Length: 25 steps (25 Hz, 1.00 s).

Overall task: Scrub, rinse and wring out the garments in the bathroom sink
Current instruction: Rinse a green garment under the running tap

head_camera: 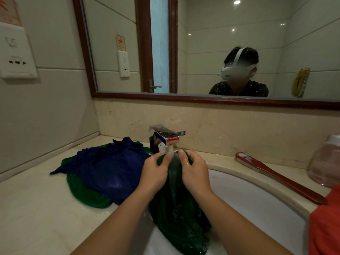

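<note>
Rinsing the green garment (176, 214) under the faucet (165, 137)
My left hand (156, 173) and right hand (195, 173) each grip its bunched, sodden top, held slightly apart so the stream runs between them and down the folded cloth into the white sink (257, 199); a crumpled navy garment (108, 170) waits on the smooth marble counter (36, 208), the red bristle brush (276, 176) to my right

A: Upper field?
B: Wood-framed mirror (211, 43) above a marble backsplash (239, 129); socket plate (16, 52) on the left wall.
A: Right end of the worktop (36, 199)?
B: A clear jar (325, 162), partly cut off at the edge.
</note>
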Available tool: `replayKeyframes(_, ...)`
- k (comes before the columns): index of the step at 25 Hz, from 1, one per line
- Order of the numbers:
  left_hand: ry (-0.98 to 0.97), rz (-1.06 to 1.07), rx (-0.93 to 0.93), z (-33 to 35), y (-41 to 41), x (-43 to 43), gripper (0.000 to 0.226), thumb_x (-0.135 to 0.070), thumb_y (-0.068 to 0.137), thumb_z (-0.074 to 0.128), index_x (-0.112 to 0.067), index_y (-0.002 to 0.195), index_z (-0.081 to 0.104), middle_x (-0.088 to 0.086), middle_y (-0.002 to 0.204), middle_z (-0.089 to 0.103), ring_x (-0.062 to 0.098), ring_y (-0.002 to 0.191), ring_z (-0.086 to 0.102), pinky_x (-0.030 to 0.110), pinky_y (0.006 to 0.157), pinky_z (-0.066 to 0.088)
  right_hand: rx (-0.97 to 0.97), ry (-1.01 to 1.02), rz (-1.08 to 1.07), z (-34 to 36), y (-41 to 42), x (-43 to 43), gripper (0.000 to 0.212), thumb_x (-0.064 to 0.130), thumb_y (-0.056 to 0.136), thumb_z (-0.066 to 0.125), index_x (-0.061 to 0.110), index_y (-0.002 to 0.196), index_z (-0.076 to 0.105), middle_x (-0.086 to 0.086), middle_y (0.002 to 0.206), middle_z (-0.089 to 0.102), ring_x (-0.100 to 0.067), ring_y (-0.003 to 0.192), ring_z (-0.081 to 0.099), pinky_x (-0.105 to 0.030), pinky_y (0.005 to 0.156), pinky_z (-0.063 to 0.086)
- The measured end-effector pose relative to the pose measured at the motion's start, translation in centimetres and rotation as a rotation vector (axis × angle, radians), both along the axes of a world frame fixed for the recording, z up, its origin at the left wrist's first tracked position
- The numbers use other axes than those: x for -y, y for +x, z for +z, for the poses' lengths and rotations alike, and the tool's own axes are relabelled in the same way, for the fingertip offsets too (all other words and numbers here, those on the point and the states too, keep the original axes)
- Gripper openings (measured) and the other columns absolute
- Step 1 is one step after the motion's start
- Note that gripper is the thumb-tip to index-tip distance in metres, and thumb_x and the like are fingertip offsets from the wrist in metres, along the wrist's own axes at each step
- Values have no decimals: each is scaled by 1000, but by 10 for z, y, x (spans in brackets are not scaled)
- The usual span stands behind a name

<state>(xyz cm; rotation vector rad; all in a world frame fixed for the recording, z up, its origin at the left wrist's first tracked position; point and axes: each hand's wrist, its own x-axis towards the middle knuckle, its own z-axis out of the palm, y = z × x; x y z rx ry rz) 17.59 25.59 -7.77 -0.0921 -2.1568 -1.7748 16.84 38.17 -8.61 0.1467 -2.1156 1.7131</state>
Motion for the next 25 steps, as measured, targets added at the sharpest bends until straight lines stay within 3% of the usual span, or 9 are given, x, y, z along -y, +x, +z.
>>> replayKeyframes(4, 29, 59, -14, 1, 1, 1, 11, -36, 96, 67, -27, 92, 73, -7, 84, 74, 4, 76, 70, 16, 61, 52, -23, 20, 0, -3, -3, -2, 23, 39, 102, 59, 28, 84, 68, 9, 79, 67, -5, 78, 63, -29, 68, 50)
replayKeyframes(7, 97, 149, -53, 4, 1, 0, 10, -32, 97, 66, -28, 90, 71, -8, 87, 73, -1, 75, 67, 12, 60, 50, 16, 23, 17, -5, -5, -1, 28, 39, 102, 60, 22, 82, 68, 2, 76, 68, -16, 75, 65, -39, 69, 53)
replayKeyframes(12, 99, 176, -64, 3, 0, 1, 14, -39, 98, 63, -29, 94, 72, -8, 90, 73, 4, 80, 69, 27, 71, 58, 35, 32, 32, -5, -2, 1, 31, 37, 102, 59, 15, 81, 67, -5, 75, 66, -21, 72, 63, -35, 63, 48)
replayKeyframes(17, 74, 173, -59, 2, -1, 2, 16, -40, 99, 61, -28, 96, 71, -7, 90, 72, 7, 81, 69, 30, 72, 59, 49, 58, 42, -6, -5, 0, 26, 39, 102, 59, 22, 85, 69, 2, 79, 69, -17, 78, 67, -43, 74, 56)
replayKeyframes(19, 90, 214, -80, 3, 0, 2, 17, -40, 99, 61, -27, 97, 71, -7, 90, 71, 6, 81, 68, 23, 68, 55, 49, 75, 100, -5, -2, 2, 29, 39, 103, 58, 21, 84, 70, 1, 79, 70, -17, 77, 67, -40, 74, 55)
replayKeyframes(22, 167, 274, -94, 6, 1, 1, 16, -37, 99, 62, -23, 98, 71, -7, 90, 71, 5, 83, 67, 16, 64, 48, 55, 98, 173, 1, 5, 7, 28, 39, 103, 58, 25, 82, 68, 7, 76, 69, -7, 70, 64, -22, 64, 50)
replayKeyframes(25, 213, 315, -117, 8, 2, 0, 13, -34, 99, 63, -25, 94, 70, -7, 89, 71, 4, 82, 66, 17, 65, 48, 84, 93, 207, 3, 7, 10, 23, 40, 102, 60, 26, 87, 69, 5, 78, 70, -7, 70, 66, -24, 63, 51)
